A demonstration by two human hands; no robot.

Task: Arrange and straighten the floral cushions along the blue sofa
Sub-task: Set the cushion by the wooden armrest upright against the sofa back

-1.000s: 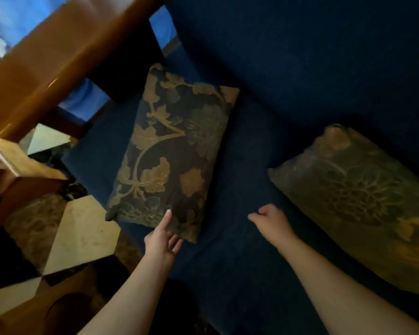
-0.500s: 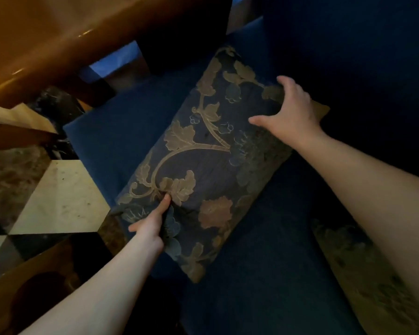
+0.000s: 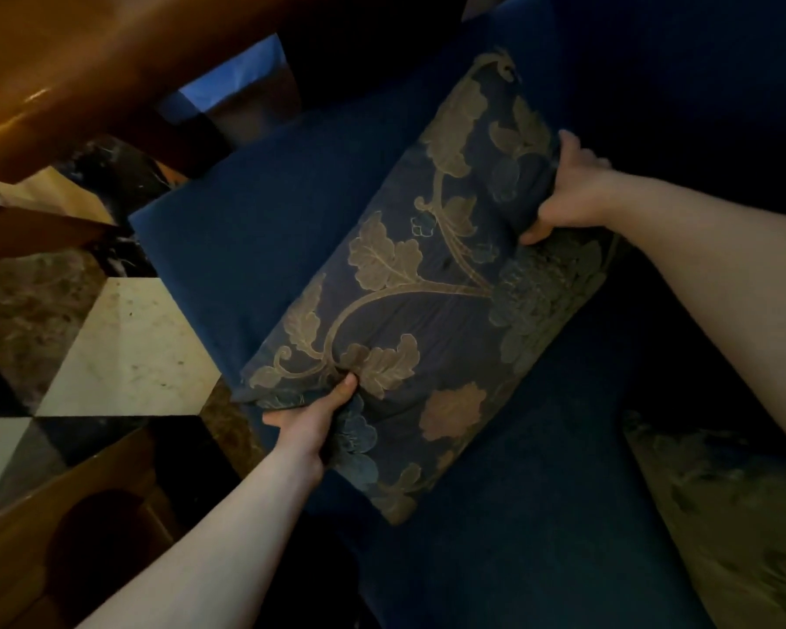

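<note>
A dark floral cushion (image 3: 432, 311) with gold leaf patterns lies diagonally on the seat of the blue sofa (image 3: 264, 229). My left hand (image 3: 312, 422) grips its near lower-left edge, thumb pressed into the fabric. My right hand (image 3: 568, 192) clutches its far right edge, bunching the cloth, close to the sofa's back. A second, olive floral cushion (image 3: 736, 506) lies at the lower right on the seat, partly cut off by the frame edge.
A polished wooden table (image 3: 91, 70) juts over the upper left. The floor (image 3: 128, 351) has light and dark marble tiles beside the sofa's front edge. Brown wooden furniture (image 3: 60, 537) stands at the lower left.
Both hands went from reaching and resting on the dark cushion to gripping its opposite edges. The view has shifted closer, and the olive cushion has slid toward the lower right of the frame.
</note>
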